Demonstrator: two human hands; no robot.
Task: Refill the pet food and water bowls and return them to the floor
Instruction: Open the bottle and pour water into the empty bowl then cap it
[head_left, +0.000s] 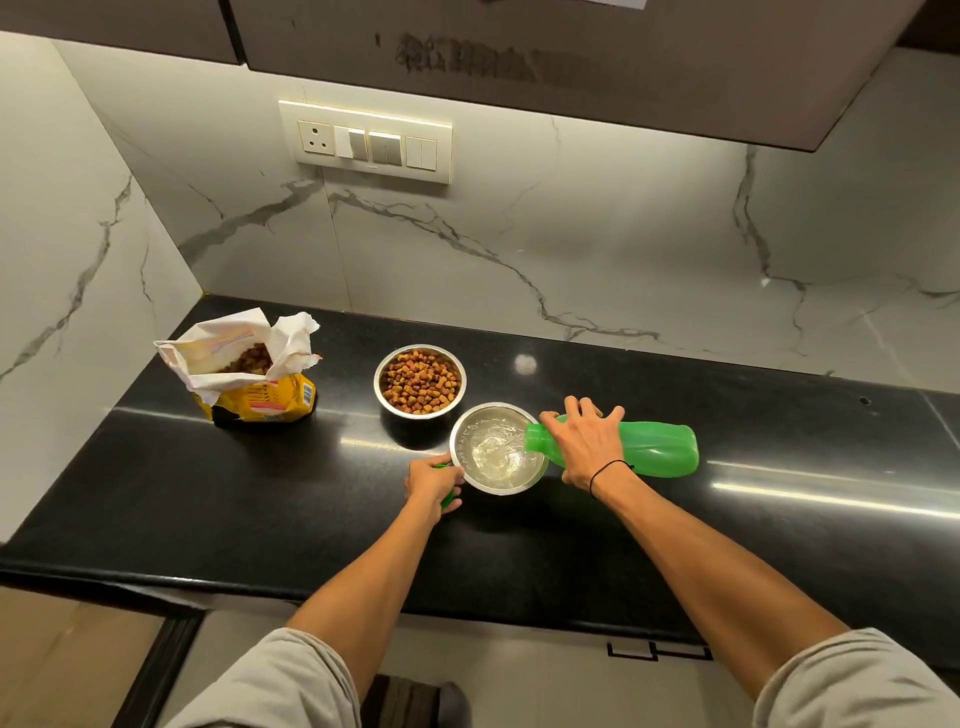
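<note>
- Black bench (218, 499) carries everything; marble wall behind it.
- My right hand (584, 441) is wrapped round a green bottle (654, 449), tipped on its side, mouth over the near bowl's rim, water running in.
- Open food bag (249, 371) stands at far left, kibble showing inside.
- Water bowl (496, 451), steel, near the bench middle, partly filled.
- Food bowl (420, 382), full of kibble, sits just behind it, almost touching.
- My left hand (434, 483) is against the water bowl's left rim, fingers curled round a green cap (447, 499).
</note>
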